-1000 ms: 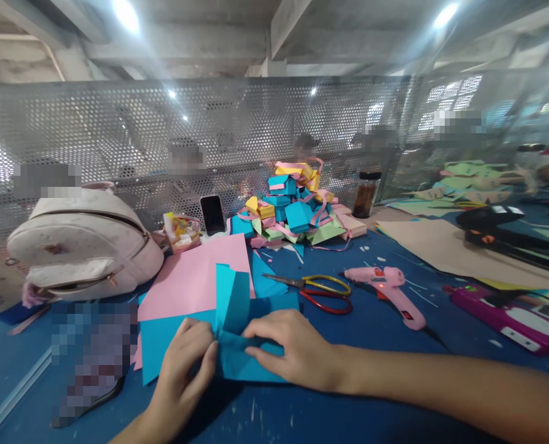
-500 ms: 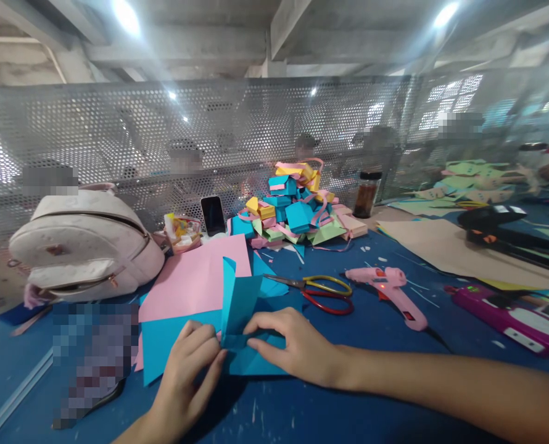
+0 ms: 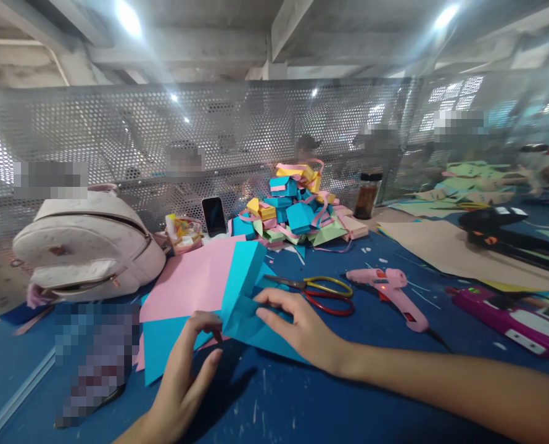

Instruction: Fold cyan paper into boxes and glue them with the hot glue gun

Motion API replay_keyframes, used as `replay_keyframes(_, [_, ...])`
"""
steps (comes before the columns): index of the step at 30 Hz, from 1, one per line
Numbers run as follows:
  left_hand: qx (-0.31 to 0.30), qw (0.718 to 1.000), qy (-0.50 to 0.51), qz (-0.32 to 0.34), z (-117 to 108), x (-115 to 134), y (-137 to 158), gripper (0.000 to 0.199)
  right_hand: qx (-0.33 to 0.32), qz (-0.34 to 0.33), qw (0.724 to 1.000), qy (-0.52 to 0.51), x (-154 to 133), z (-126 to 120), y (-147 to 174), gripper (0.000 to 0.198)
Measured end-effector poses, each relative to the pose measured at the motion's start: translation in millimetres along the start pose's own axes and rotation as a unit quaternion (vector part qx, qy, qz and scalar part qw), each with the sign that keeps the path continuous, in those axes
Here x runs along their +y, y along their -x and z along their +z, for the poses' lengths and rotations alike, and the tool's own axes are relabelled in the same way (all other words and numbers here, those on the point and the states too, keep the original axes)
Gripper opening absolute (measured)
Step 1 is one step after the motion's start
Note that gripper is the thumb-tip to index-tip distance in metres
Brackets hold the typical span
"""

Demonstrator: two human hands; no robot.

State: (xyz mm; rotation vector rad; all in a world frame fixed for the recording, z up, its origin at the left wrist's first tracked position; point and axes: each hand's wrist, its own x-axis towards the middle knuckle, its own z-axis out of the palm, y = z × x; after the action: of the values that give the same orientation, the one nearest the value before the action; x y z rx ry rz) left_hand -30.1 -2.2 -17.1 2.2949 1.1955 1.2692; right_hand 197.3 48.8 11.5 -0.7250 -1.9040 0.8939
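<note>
One blue piece (image 3: pixel 243 320), left of the scissors (image 3: pixel 301 284) and on their near side, part folded. A flap slants up along its left side; the rest lies lower, under the fingers. Judged mid-fold: a bend is in, the flap neither laid down nor fixed.

Right hand (image 3: pixel 302 327), near side of the scissors: thumb and fingertips almost together, seemingly pinching the piece (the exact hold is partly hidden). Left hand (image 3: pixel 179 364), farther left of the scissors: thumb and forefinger well parted, nothing between them; cannot tell whether a fingertip brushes the edge.

Left of the scissors: pink sheet (image 3: pixel 191 277) over blue sheet (image 3: pixel 161 345), no folds made out, so apparently unworked.

Behind the scissors: heap (image 3: pixel 300 216) of folded shapes, likely done (too jumbled to count). Right of the scissors: glue gun (image 3: pixel 395 290), indicator lit, untouched.
</note>
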Motion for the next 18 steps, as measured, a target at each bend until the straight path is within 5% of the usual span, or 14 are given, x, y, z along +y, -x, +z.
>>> replay_keyframes(10, [-0.019, 0.998, -0.044, -0.030, 2, -9, 4, 0.053, -0.088, -0.158, 0.983, 0.044, -7, 0, 11, 0.037])
replay_keyframes(18, [-0.013, 0.999, -0.024, -0.039, 3, -6, -1, 0.051, -0.097, -0.102, 0.990, 0.023, -10, -1, 9, 0.045])
